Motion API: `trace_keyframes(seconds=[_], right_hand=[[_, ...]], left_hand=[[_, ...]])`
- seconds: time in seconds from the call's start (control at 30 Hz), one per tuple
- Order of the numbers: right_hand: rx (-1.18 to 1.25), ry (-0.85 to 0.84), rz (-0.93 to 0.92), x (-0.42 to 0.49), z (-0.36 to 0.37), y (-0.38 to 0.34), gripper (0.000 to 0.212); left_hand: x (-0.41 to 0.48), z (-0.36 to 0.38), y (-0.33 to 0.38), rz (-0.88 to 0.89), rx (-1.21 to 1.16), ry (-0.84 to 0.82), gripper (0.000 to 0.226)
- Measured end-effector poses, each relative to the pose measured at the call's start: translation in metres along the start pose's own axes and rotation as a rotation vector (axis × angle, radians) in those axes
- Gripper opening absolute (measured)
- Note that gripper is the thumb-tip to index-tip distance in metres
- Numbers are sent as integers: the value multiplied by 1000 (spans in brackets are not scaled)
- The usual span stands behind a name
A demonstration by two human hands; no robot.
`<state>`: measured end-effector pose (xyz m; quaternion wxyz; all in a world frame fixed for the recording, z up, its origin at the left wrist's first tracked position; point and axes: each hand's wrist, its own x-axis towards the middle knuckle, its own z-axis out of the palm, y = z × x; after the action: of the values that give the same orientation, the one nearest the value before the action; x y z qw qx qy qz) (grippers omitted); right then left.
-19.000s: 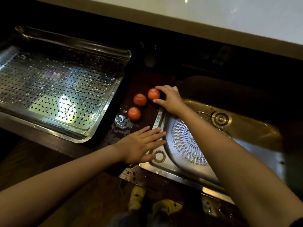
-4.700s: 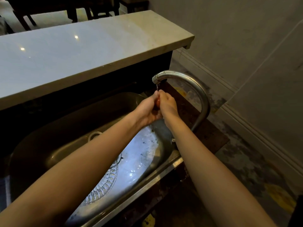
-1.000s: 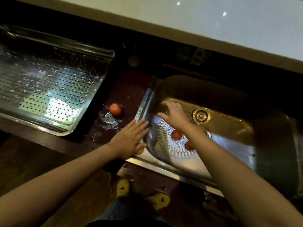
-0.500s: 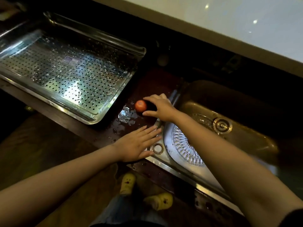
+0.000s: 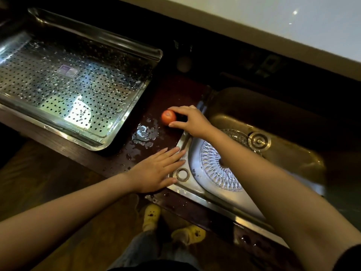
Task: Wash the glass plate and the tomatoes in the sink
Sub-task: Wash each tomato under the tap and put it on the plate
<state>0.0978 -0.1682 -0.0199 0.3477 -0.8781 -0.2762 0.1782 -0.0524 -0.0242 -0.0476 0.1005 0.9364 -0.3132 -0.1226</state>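
One red tomato (image 5: 167,117) lies on the wet dark counter just left of the sink. My right hand (image 5: 193,122) reaches across the sink corner, thumb and fingers closed around the tomato's right side. My left hand (image 5: 158,170) lies flat with fingers spread on the counter, its fingertips on the steel sink rim (image 5: 205,194). The cut-glass plate (image 5: 214,169) rests in the sink basin, and my right forearm covers its middle and right part. No other tomatoes show.
A perforated steel tray (image 5: 78,90), wet with drops, fills the counter at left. A puddle (image 5: 144,133) lies below the tomato. The sink drain (image 5: 258,141) is behind the plate. A pale stone ledge (image 5: 293,22) runs along the back. Feet in yellow shoes (image 5: 150,214) stand below.
My right hand has moved from above the plate in the sink leftward to the counter and closed around the tomato. Two tomatoes seen on the plate are now hidden. My left hand stayed.
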Motion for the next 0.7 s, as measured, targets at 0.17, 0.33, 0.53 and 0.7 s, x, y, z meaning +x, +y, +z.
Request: trace_keyframes(seconds=[0.17, 0.33, 0.53, 0.7], right_hand=[[120, 106, 63, -28, -52, -6, 55], [83, 226, 38, -71, -108, -13, 54], [22, 398, 66, -136, -154, -11, 50], [159, 593, 190, -203, -174, 14, 40]], left_hand=[[21, -36, 2, -258, -547, 333, 43], [86, -99, 11, -592, -1001, 515, 37], [156, -162, 82, -409, -1266, 394, 27], [188, -177, 154, -305, -1513, 214, 38]])
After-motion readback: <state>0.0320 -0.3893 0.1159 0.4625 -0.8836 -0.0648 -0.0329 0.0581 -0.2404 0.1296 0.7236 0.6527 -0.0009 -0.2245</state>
